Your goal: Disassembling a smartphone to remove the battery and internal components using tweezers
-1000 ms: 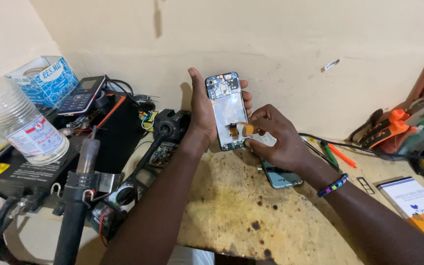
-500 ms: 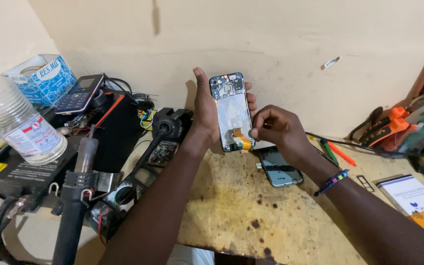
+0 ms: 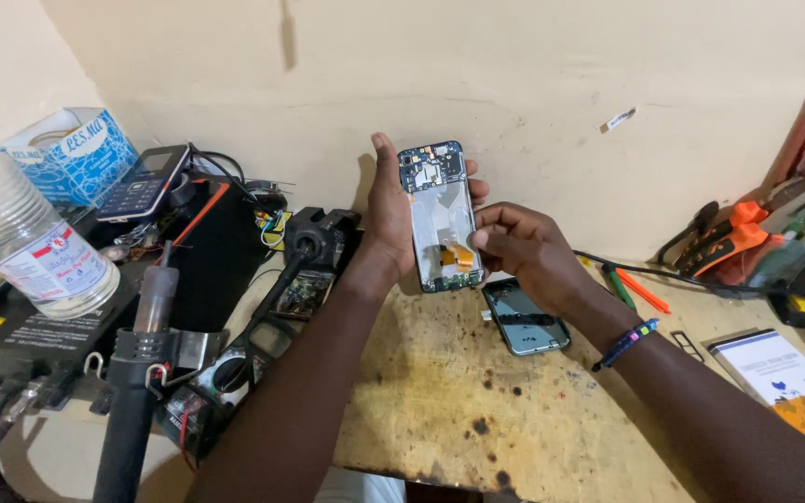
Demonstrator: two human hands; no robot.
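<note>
From the head view I see my left hand (image 3: 391, 219) gripping an opened phone (image 3: 442, 216) upright above the bench (image 3: 440, 410), thumb on one long edge, fingertips showing past the other; the phone's back is off, with a dark board at the top, a pale plate in the middle and an orange flex near the bottom. My right hand (image 3: 525, 250) is curled, its fingertips (image 3: 483, 238) pressed on the phone's right edge just above the flex; I cannot tell whether it pinches anything. A beaded bracelet (image 3: 628, 341) sits on that wrist. A second phone (image 3: 525, 317) lies flat on the bench just below the right hand; a hot-air wand (image 3: 140, 373) stands at lower left; a plastic bottle (image 3: 32, 244) stands far left; pliers (image 3: 736, 237) lean at right.
</note>
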